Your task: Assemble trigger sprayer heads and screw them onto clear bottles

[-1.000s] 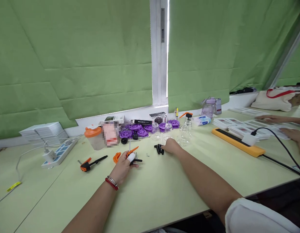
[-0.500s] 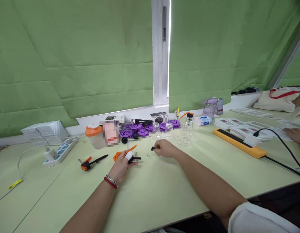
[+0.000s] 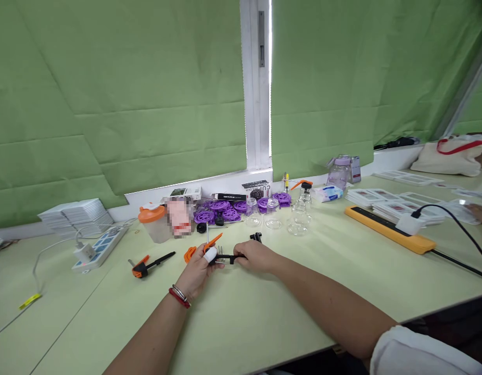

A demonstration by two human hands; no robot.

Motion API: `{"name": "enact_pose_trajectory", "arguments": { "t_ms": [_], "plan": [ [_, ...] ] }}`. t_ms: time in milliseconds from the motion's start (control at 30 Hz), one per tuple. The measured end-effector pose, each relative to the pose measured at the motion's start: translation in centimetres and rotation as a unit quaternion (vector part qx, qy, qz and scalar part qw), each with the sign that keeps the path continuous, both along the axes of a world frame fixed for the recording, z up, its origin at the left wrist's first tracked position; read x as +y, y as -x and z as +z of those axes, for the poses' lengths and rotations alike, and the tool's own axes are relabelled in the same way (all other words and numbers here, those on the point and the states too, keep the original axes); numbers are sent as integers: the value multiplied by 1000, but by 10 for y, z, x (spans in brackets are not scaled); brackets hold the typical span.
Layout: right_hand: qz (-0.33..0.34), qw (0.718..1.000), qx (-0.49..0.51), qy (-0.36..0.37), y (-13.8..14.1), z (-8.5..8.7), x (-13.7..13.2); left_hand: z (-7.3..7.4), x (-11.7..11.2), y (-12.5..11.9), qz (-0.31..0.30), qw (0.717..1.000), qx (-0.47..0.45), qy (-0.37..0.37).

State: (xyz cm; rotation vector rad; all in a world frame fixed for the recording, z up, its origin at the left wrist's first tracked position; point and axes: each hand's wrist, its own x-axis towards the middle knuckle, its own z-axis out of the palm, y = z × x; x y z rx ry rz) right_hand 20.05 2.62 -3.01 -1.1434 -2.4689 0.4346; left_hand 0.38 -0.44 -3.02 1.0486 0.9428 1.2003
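Note:
My left hand (image 3: 197, 272), a white covering on its thumb, grips a black-and-orange part (image 3: 213, 241) with an orange lever, an upright metal rod and a black bar pointing right. At that bar's end my right hand (image 3: 257, 257) pinches a small black piece (image 3: 232, 259); the fingertips partly hide where they meet. Just behind the right hand lie small black parts (image 3: 255, 237). Thin metal pins (image 3: 220, 252) are visible behind the bar. Left of my left hand is an orange piece (image 3: 190, 254), and further left rests a similar black-and-orange part (image 3: 144, 268).
Purple discs (image 3: 230, 214), clear glass-like vessels (image 3: 297, 224) and an orange-lidded cup (image 3: 152, 224) line the back. A yellow power strip (image 3: 389, 229) lies right, a white one (image 3: 100, 247) left. Another person's hand (image 3: 480, 213) shows at the far right.
My right hand has moved left and down, bringing the small black piece to the bar's end. Black parts formerly hidden behind that hand now show. My left hand keeps its hold.

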Motion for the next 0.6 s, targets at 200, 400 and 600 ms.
{"name": "enact_pose_trajectory", "arguments": {
  "t_ms": [200,400,600],
  "plan": [
    [5,1000,21,15,2,2,-4,-2,-1,0,-32,999,4,-11],
    [22,997,55,45,1,1,-4,1,-4,0,-29,995,81,-41],
    [19,994,86,68,6,-1,-11,1,-4,0,-26,996,77,-39]
  ]
}}
